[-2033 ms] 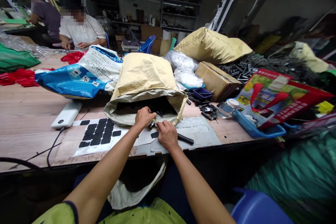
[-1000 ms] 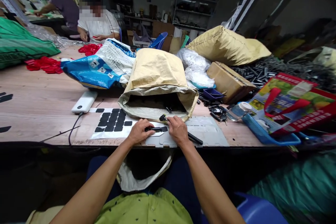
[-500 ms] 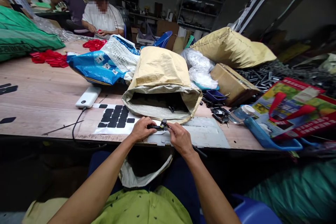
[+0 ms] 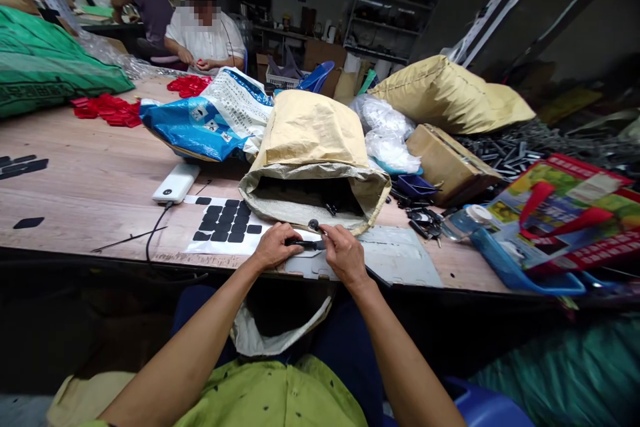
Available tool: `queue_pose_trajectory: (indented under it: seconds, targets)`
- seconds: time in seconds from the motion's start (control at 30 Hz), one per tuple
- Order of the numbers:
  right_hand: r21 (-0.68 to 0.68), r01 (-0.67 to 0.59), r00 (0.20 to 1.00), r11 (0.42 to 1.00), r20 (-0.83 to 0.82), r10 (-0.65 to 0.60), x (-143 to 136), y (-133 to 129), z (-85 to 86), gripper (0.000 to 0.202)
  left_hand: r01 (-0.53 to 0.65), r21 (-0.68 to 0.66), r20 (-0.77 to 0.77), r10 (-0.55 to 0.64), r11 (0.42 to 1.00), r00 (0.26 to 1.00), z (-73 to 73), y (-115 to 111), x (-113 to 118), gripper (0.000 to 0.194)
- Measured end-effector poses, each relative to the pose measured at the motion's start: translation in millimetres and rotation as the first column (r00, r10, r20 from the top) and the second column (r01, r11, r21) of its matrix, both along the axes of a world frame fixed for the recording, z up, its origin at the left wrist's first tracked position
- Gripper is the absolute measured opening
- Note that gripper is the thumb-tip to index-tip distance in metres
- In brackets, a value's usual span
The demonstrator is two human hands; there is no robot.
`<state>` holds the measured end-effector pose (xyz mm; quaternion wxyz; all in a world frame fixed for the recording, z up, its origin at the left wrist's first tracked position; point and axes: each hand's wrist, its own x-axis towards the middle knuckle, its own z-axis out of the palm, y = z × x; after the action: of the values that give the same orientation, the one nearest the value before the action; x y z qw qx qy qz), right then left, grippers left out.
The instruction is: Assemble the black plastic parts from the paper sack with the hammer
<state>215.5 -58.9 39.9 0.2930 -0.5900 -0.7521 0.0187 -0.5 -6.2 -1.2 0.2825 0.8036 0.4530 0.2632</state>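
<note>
At the front edge of the table, my left hand (image 4: 274, 245) is closed on a slim black rod-like part (image 4: 304, 243) that points toward the right hand. My right hand (image 4: 344, 253) pinches a small piece with a round dark end (image 4: 313, 224), held just above the rod. Both hands are over a grey plate (image 4: 395, 257). Right behind them lies a paper sack (image 4: 315, 127), its mouth facing me, with a few dark pieces visible inside. To the left, a white sheet (image 4: 193, 245) carries rows of black rounded stickers (image 4: 227, 220).
A white power bank (image 4: 176, 183) with a black cable lies left. On the right are a wooden box (image 4: 450, 163), a clear jar (image 4: 465, 221), a blue tray (image 4: 520, 270) and a colourful bag (image 4: 575, 213). Two people sit at the back left.
The round-ended piece has come away from the rod and sits higher, in my right hand. My left hand keeps the rod. The whole view has shifted slightly.
</note>
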Motion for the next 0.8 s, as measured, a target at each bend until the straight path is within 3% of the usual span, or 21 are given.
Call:
queue_pose_trajectory:
  seconds: [0.2,0.37,0.8]
  targets:
    - [-0.004,0.059,0.993,0.998,0.105,-0.058,14.4,25.6,-19.0,0.025,0.023,0.008,0.02,-0.023,1.0,1.0,-2.6,1.1,-1.1,0.021]
    - [0.023,0.095,0.98,0.995,0.173,-0.098,11.1,27.1,-33.9,0.024,0.059,0.015,-0.006,-0.058,0.998,0.998,-4.5,3.6,-2.0,0.025]
    - [0.031,0.111,0.971,0.993,0.208,-0.115,8.0,23.4,-35.8,0.024,0.1,0.024,-0.077,-0.098,0.995,0.992,-2.9,5.7,-2.9,0.046]
